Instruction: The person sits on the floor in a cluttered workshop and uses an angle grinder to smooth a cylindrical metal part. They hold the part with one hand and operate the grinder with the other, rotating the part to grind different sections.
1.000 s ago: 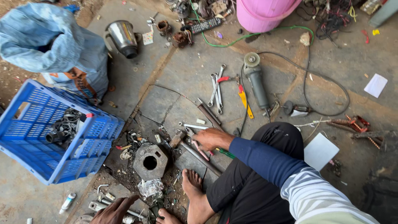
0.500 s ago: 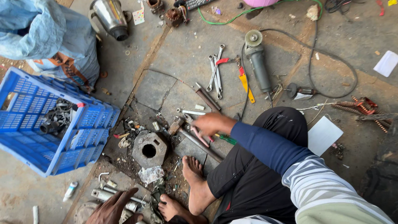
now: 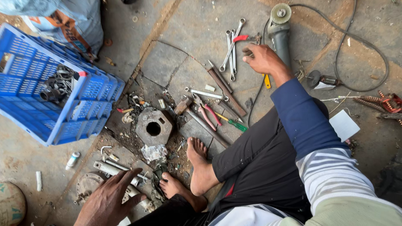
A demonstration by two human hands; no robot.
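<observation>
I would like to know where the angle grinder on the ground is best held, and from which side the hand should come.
Probably the long grey body of the angle grinder, not the disc head at its far end. It lies flat, pointing away from the person, so coming from above and closing around the barrel looks easiest. The right hand is already beside it, on the side towards the spanners; the cable leaves the near end.

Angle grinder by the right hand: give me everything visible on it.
The angle grinder lies flat on the concrete floor, head pointing away from the person. It has a round, pale, worn disc at the top end and a grey-green barrel body below. A dark cord loops off to its right side. The right hand reaches beside its lower body, close against it; actual contact cannot be told. Spanners lie just left.
</observation>
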